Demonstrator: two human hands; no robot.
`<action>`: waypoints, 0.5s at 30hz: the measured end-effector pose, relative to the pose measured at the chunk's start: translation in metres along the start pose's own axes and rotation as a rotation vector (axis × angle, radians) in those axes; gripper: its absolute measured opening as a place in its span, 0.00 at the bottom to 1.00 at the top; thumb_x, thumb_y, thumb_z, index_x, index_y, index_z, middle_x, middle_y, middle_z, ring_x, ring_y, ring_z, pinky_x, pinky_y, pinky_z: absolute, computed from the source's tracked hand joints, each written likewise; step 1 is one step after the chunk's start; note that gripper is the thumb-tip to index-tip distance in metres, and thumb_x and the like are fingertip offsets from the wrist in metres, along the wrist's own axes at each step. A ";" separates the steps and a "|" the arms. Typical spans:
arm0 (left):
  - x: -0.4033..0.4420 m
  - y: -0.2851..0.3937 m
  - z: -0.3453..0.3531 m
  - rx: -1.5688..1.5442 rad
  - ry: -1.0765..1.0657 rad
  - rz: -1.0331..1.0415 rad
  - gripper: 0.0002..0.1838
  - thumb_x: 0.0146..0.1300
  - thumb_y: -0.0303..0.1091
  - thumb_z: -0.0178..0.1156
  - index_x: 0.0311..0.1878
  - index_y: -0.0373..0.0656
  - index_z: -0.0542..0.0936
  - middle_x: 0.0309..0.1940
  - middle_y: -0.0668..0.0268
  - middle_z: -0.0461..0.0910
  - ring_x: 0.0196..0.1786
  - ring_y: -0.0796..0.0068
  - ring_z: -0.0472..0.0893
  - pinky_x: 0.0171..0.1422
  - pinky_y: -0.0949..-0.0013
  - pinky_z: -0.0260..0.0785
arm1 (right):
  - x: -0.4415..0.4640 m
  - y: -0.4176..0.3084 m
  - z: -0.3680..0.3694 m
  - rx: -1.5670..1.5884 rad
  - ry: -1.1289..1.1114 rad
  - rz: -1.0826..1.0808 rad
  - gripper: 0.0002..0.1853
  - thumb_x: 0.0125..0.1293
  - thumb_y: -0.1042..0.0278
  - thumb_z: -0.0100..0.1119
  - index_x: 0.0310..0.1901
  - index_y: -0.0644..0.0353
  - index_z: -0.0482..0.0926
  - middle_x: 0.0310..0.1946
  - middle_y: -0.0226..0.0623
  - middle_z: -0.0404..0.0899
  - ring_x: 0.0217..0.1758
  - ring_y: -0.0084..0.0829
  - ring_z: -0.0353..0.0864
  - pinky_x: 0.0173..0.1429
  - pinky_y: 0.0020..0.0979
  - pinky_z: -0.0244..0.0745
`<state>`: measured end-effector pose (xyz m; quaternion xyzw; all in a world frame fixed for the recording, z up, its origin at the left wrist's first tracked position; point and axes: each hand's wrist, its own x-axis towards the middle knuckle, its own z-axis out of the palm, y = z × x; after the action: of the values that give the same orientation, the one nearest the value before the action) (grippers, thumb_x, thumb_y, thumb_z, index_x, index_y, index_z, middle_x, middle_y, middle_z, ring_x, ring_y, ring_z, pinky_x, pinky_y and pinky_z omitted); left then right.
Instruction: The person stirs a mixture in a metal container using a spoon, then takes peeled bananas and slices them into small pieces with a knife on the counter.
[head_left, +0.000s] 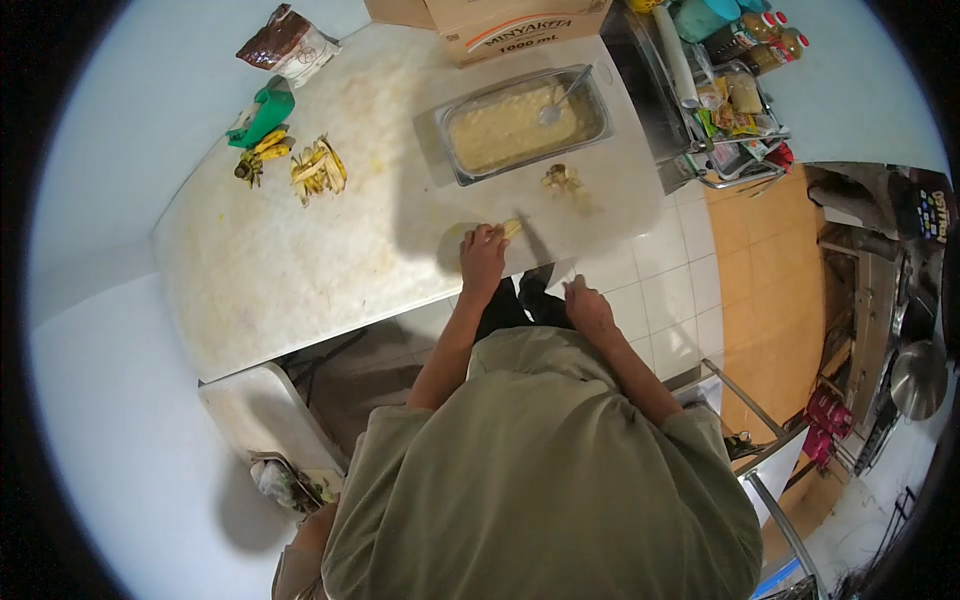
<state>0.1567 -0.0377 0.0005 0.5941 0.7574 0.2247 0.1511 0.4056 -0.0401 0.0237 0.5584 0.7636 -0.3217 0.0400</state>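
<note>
At the front edge of the white table, my left hand [483, 247] has its fingers closed on a pale yellow banana piece [512, 228]. My right hand [588, 303] is closed round the handle of a knife [534, 243], whose blurred blade points up beside the banana piece. Beyond my hands stands a metal tray [463, 179] of pale, lumpy batter, with a spoon [552, 112] resting in it. Small brown and pale scraps [563, 179] lie just below the tray.
Banana peels [319, 171], bananas [271, 146], a green bag [262, 115] and a brown-white packet [287, 47] are at the left. A cardboard box [530, 27] is behind the tray. A rack of packets [735, 115] stands right. Part of another person [303, 555] shows lower left.
</note>
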 end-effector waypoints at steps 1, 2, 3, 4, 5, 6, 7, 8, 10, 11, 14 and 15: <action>0.000 0.001 0.000 -0.010 0.006 -0.007 0.15 0.64 0.38 0.65 0.53 0.47 0.84 0.49 0.65 0.77 0.54 0.58 0.75 0.58 0.53 0.68 | 0.001 0.008 0.001 0.024 0.074 -0.003 0.16 0.76 0.56 0.50 0.42 0.63 0.66 0.21 0.57 0.80 0.28 0.58 0.84 0.28 0.55 0.78; 0.000 0.001 0.000 0.000 0.005 -0.011 0.15 0.64 0.38 0.64 0.53 0.47 0.84 0.50 0.65 0.77 0.54 0.58 0.75 0.58 0.53 0.68 | 0.004 0.019 0.001 0.047 0.149 -0.005 0.16 0.76 0.56 0.50 0.41 0.63 0.66 0.20 0.57 0.79 0.27 0.58 0.84 0.27 0.55 0.77; 0.001 0.001 0.002 0.011 0.005 -0.013 0.15 0.64 0.38 0.64 0.53 0.48 0.84 0.50 0.65 0.77 0.54 0.58 0.75 0.59 0.53 0.68 | 0.007 0.024 0.000 0.070 0.223 -0.007 0.15 0.76 0.57 0.50 0.41 0.63 0.65 0.20 0.57 0.79 0.27 0.58 0.83 0.26 0.55 0.76; -0.001 0.000 0.002 0.021 -0.002 -0.013 0.15 0.64 0.38 0.64 0.53 0.48 0.84 0.50 0.65 0.77 0.54 0.58 0.74 0.59 0.53 0.68 | 0.005 0.017 -0.016 0.088 0.263 -0.067 0.15 0.77 0.59 0.50 0.40 0.63 0.65 0.19 0.58 0.78 0.25 0.59 0.82 0.25 0.55 0.74; -0.002 -0.002 0.003 0.014 -0.016 -0.013 0.14 0.64 0.38 0.64 0.52 0.48 0.84 0.51 0.65 0.76 0.55 0.58 0.74 0.59 0.53 0.68 | 0.002 0.013 -0.019 0.100 0.225 -0.044 0.15 0.77 0.59 0.50 0.40 0.63 0.65 0.18 0.58 0.77 0.25 0.59 0.81 0.25 0.55 0.74; -0.001 -0.003 0.004 0.006 -0.024 -0.014 0.14 0.64 0.38 0.64 0.52 0.47 0.84 0.51 0.65 0.76 0.55 0.58 0.74 0.60 0.53 0.67 | 0.002 0.010 -0.022 0.109 0.190 -0.027 0.15 0.77 0.58 0.50 0.40 0.63 0.65 0.18 0.58 0.77 0.24 0.60 0.81 0.25 0.55 0.74; 0.000 -0.004 0.006 -0.001 -0.029 -0.018 0.14 0.64 0.38 0.64 0.52 0.47 0.84 0.52 0.65 0.76 0.56 0.58 0.74 0.60 0.53 0.67 | 0.002 0.007 -0.024 0.116 0.154 -0.014 0.15 0.77 0.58 0.50 0.40 0.63 0.65 0.18 0.58 0.77 0.24 0.60 0.81 0.25 0.55 0.74; -0.001 -0.004 0.007 -0.005 -0.025 -0.018 0.14 0.64 0.38 0.64 0.52 0.47 0.84 0.52 0.65 0.76 0.56 0.58 0.73 0.60 0.53 0.67 | 0.000 0.002 -0.022 0.069 0.175 -0.090 0.15 0.77 0.57 0.49 0.40 0.63 0.66 0.18 0.58 0.78 0.24 0.60 0.81 0.25 0.56 0.75; -0.001 -0.005 0.007 -0.006 -0.014 -0.016 0.14 0.65 0.38 0.64 0.52 0.47 0.84 0.52 0.65 0.76 0.56 0.58 0.73 0.60 0.53 0.67 | -0.002 -0.016 -0.022 0.083 0.089 -0.102 0.16 0.77 0.56 0.49 0.41 0.63 0.66 0.18 0.58 0.78 0.24 0.60 0.81 0.25 0.56 0.75; -0.001 -0.006 0.007 0.000 -0.017 -0.008 0.14 0.65 0.38 0.64 0.52 0.47 0.84 0.52 0.66 0.76 0.56 0.58 0.73 0.60 0.53 0.67 | -0.002 -0.022 -0.022 0.091 0.047 -0.107 0.16 0.77 0.56 0.48 0.41 0.63 0.66 0.18 0.58 0.78 0.24 0.60 0.81 0.25 0.57 0.75; -0.004 -0.007 0.003 0.013 -0.021 -0.002 0.14 0.65 0.38 0.64 0.52 0.47 0.84 0.52 0.66 0.75 0.57 0.58 0.73 0.60 0.52 0.67 | -0.003 -0.028 -0.010 0.106 0.020 -0.135 0.17 0.77 0.55 0.49 0.42 0.64 0.66 0.20 0.58 0.79 0.24 0.61 0.81 0.26 0.58 0.75; -0.003 -0.006 0.004 0.010 -0.014 -0.004 0.14 0.66 0.38 0.64 0.52 0.47 0.84 0.52 0.66 0.75 0.57 0.58 0.73 0.60 0.52 0.67 | -0.003 -0.028 -0.007 0.110 0.023 -0.145 0.17 0.77 0.55 0.49 0.42 0.64 0.66 0.20 0.58 0.79 0.25 0.61 0.82 0.26 0.58 0.75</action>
<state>0.1545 -0.0407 -0.0062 0.5949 0.7586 0.2166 0.1539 0.3839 -0.0431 0.0431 0.5068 0.7836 -0.3587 -0.0226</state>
